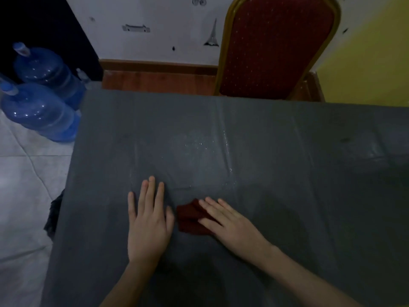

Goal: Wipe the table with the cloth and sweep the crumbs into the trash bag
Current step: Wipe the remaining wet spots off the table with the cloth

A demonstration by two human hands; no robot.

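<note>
No readable text, labels, brands or numbers appear anywhere in view. The wall carries only small dark picture stickers, one shaped like a tower, with no lettering. The two blue water jugs show no legible label, and the scene is too dim and soft to make out any finer print.

1. The cloth is dark red, crumpled flat on the grey counter, partly under the right hand.
2. Pale crumbs lie scattered beyond the cloth.
3. A dark trash bag hangs at the counter's left edge, mostly hidden.
</note>
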